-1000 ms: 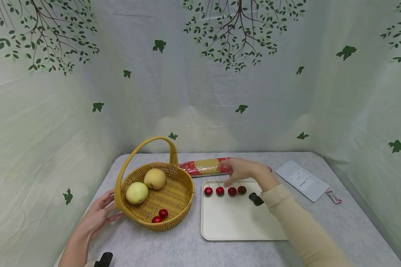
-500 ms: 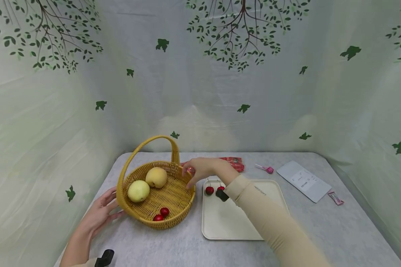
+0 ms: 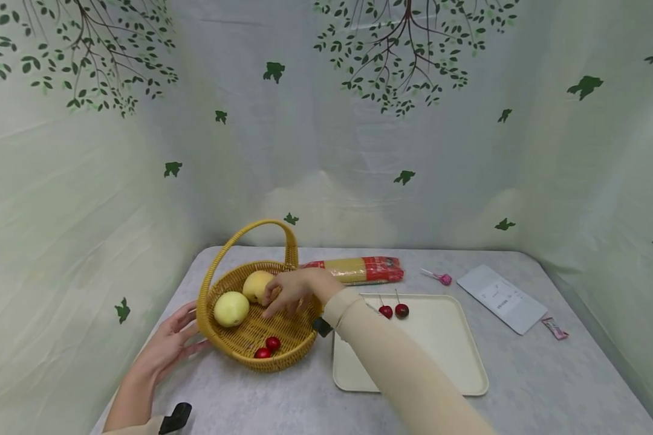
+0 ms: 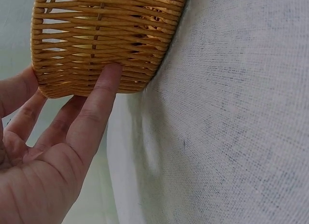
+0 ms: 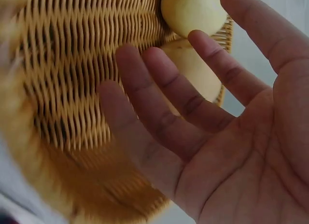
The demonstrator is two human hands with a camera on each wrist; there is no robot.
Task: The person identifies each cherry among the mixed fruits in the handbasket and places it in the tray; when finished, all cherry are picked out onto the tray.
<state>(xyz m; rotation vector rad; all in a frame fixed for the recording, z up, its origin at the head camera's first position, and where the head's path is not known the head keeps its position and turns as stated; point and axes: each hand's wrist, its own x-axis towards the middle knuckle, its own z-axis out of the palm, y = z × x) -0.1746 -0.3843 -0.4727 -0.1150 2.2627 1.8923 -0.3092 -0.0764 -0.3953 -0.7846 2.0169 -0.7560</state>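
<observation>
My left hand steadies the left side of a wicker basket, its nearly straight fingers touching the outer wall. Inside the basket are a pale green round fruit, a yellow round fruit and two red cherries. Over the basket's interior reaches my right hand, beside the yellow fruit. Its fingers are spread and loosely bent in the right wrist view, with nothing between them. Two dark cherries with stems lie on a cream tray; my right sleeve hides part of that tray.
Behind the tray lies a red and yellow long package. A pink lollipop, a grey envelope and a small pink wrapped piece lie to the right. The basket's tall handle arches up at the back left.
My right hand has moved left from above the tray, over the basket's rim and down into it. The left hand has stayed at the basket. The view has shifted slightly.
</observation>
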